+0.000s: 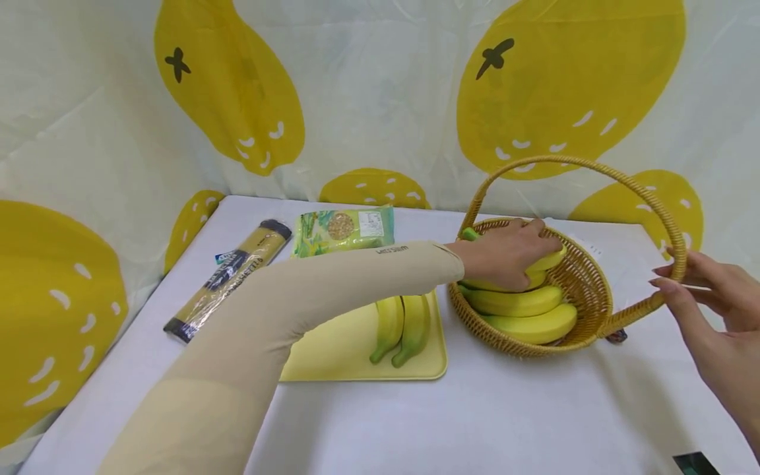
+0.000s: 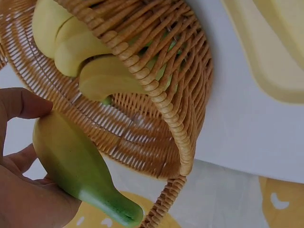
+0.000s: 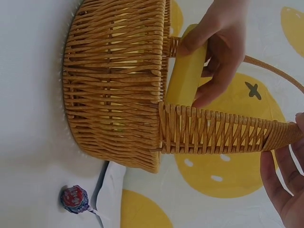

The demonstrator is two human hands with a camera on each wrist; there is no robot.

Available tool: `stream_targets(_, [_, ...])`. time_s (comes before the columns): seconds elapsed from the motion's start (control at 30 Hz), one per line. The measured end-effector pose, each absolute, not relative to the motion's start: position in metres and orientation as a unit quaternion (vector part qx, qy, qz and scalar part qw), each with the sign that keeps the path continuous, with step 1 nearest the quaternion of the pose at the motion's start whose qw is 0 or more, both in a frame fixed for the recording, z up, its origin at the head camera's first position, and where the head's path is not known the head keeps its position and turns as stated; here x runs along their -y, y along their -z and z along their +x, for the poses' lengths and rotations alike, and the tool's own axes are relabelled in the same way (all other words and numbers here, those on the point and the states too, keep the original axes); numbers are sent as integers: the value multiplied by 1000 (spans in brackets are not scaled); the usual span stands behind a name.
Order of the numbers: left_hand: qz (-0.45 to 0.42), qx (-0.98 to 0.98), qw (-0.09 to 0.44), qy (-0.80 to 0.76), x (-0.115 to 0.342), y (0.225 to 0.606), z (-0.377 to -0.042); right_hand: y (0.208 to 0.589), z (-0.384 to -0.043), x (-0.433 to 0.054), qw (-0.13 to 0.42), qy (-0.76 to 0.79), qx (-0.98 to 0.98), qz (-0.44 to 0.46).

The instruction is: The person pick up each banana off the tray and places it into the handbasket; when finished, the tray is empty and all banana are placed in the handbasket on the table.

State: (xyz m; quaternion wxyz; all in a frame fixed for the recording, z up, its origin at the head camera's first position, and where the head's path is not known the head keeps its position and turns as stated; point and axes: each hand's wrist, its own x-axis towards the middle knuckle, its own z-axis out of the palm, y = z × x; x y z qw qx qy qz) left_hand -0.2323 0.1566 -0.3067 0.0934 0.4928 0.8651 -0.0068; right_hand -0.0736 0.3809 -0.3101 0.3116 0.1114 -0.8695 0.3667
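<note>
Right of centre, the left hand (image 1: 505, 254) pinches a banana (image 2: 76, 159), long axis aslant, above the basket (image 1: 584, 284); far right, the right hand (image 1: 718, 310) pinches its handle (image 1: 679, 254).

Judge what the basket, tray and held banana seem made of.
Basket: wicker or plastic imitation, satin, judging by its woven strands. Tray: probably plastic, smooth, with a moulded-looking rim. Held banana: smooth, faintly glossy skin; perhaps a plastic replica, possibly real fruit.

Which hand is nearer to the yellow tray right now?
Left. The left hand grips a banana over the basket, just right of the tray; the right hand is farther off, holding the basket handle on the side away from the tray.
</note>
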Motion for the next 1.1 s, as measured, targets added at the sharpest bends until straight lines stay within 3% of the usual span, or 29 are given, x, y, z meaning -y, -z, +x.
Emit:
stream_targets(0.43, [474,-877,54,48,-164,322,-255,310,-76,-382,313,-374,864,122])
stream_targets(0.73, [464,-881,88,40,-174,339,-255,311,-73,-380,299,-355,883,71])
stream_targets(1.1, [471,-879,71,2,-160,324,-257,311,-72,-377,300,-346,888,51])
